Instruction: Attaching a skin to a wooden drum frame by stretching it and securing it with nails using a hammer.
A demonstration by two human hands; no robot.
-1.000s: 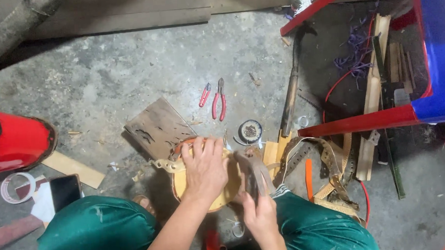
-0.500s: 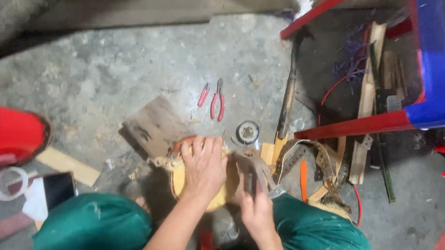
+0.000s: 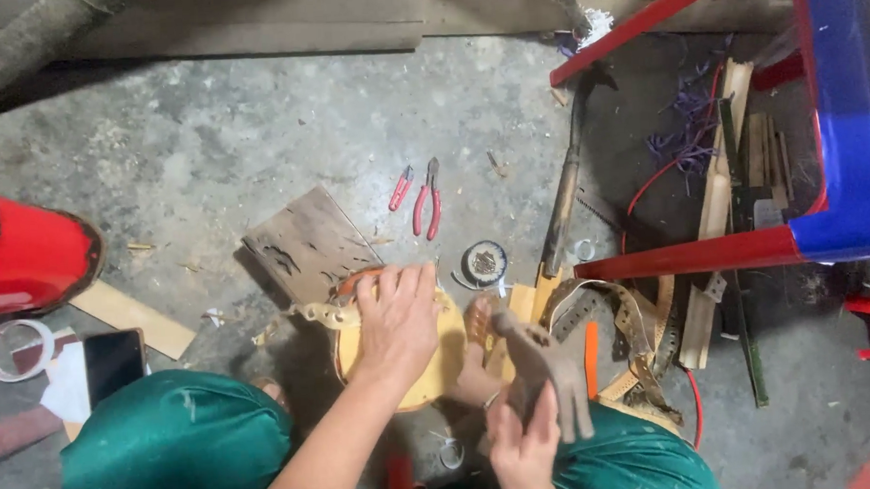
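My left hand [image 3: 396, 320] lies flat with fingers spread on a round yellow wooden piece [image 3: 440, 366] that rests on the floor between my green-clad knees. A strip of pale woven cane [image 3: 313, 315] runs out from under that hand to the left. My right hand [image 3: 524, 436] is closed around the handle of a grey metal tool [image 3: 548, 362], whose head is at the right edge of the round piece.
Red-handled pliers [image 3: 423, 198], a small wire spool [image 3: 484, 263], a wooden board [image 3: 310, 245] and a long hammer [image 3: 565, 185] lie on the concrete floor ahead. A red and blue stool frame [image 3: 822, 159] and wood scraps [image 3: 718, 222] crowd the right. A phone [image 3: 113, 364] and tape roll [image 3: 14, 349] lie left.
My right hand with the tool has shifted slightly to the right of the round piece. My left hand stays pressed on it.
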